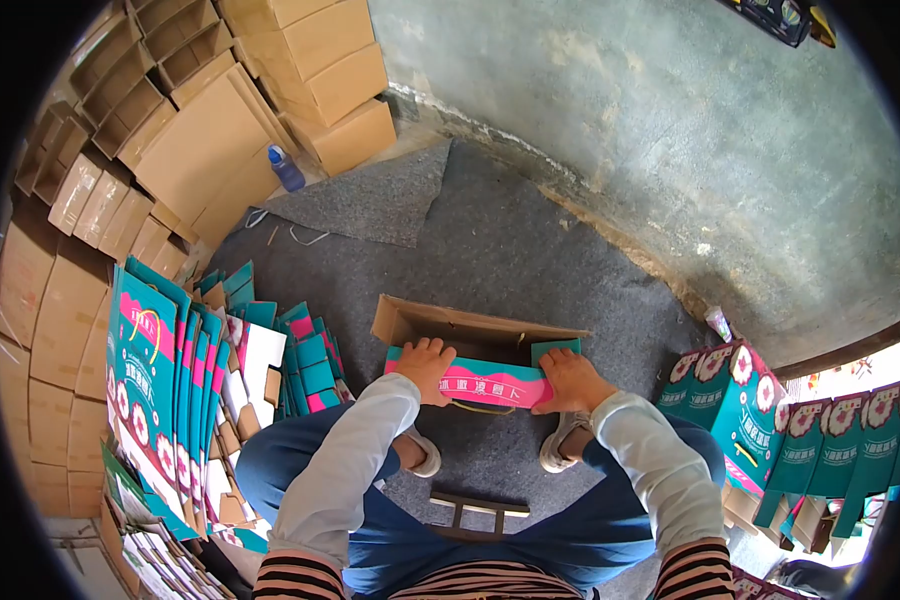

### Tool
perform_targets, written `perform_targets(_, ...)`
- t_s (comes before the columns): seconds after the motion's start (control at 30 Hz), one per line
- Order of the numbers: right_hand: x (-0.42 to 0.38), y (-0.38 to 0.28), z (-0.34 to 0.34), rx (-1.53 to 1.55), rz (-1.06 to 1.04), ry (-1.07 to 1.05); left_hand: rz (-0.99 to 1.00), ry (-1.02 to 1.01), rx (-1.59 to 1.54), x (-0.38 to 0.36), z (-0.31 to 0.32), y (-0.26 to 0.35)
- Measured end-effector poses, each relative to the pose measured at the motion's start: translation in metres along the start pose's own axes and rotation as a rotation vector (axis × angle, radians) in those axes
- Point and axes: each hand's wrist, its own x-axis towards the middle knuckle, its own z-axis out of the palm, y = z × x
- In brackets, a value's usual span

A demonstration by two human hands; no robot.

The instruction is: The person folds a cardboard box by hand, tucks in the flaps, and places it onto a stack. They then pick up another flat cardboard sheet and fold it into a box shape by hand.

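I am sitting with my knees spread in blue trousers [370, 530], and a wooden frame [480, 508] is showing between my thighs, low in the frame. Just beyond it, at the centre, I am grasping an open box [470, 382], its teal and pink printed side facing up towards me and its brown inside showing along the far part. My left hand [425, 368] is gripping the box near its left end, fingers curling over the printed side's upper edge; my right hand [573, 378] is clasping the right corner, by a teal flap [554, 350]. A cord handle [483, 407] is hanging along the near edge. Printed cartons [146, 375] are standing packed together at the left, and more boxes [745, 415] are standing at the lower right. Farther off, a grey mat [380, 195] is lying on the dark floor [500, 235], a blue bottle [288, 170] is standing beside brown cardboard boxes [315, 60] at the upper left, and a bare wall [660, 110] is filling the upper right.
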Motion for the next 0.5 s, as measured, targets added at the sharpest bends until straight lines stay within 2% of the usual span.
perform_targets(0.07,0.006,0.010,-0.009,0.086,-0.054,0.067,-0.018,0.015,-0.008,-0.003,0.001,0.000)
perform_targets(0.17,0.022,0.020,-0.001,0.062,0.005,0.212,-0.034,0.066,-0.013,-0.007,0.004,0.003)
perform_targets(0.27,0.032,0.019,0.012,-0.136,0.065,0.139,-0.027,0.132,0.004,-0.012,0.009,0.003)
perform_targets(0.5,0.033,0.005,0.003,-0.179,0.029,0.069,-0.009,0.380,0.039,-0.038,0.030,0.015)
